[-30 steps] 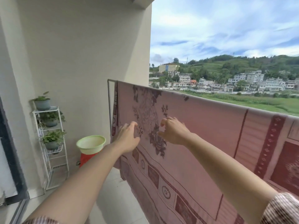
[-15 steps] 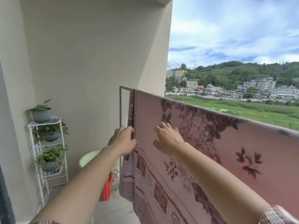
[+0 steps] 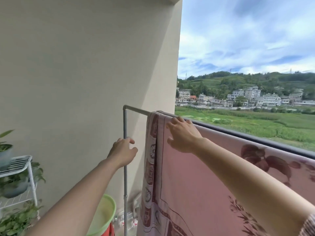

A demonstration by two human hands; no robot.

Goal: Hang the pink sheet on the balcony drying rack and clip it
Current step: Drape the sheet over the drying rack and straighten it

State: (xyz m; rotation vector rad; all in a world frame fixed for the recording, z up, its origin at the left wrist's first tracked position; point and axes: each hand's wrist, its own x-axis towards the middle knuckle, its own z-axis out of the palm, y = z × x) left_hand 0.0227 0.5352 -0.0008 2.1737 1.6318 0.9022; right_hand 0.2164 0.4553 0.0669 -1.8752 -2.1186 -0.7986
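The pink sheet (image 3: 196, 181) with dark red flower and border prints hangs over the top bar of the grey metal drying rack (image 3: 125, 126). Its left edge ends a little short of the rack's corner, leaving bare bar there. My right hand (image 3: 183, 136) lies with spread fingers on the sheet just below the bar, near that left edge. My left hand (image 3: 123, 151) floats in front of the rack's upright post, fingers loosely curled, holding nothing and apart from the sheet. No clip is in view.
A beige wall (image 3: 76, 82) stands behind the rack. A white wire shelf (image 3: 20, 165) with potted plants (image 3: 6, 150) is at the left. A green basin (image 3: 104, 215) sits on something red at the post's foot. The dark balcony rail (image 3: 255, 138) runs behind the sheet.
The view has shifted left and closer to the rack's corner. My left hand has let go of the sheet's edge and moved left to the post. My right hand has slid up toward the bar.
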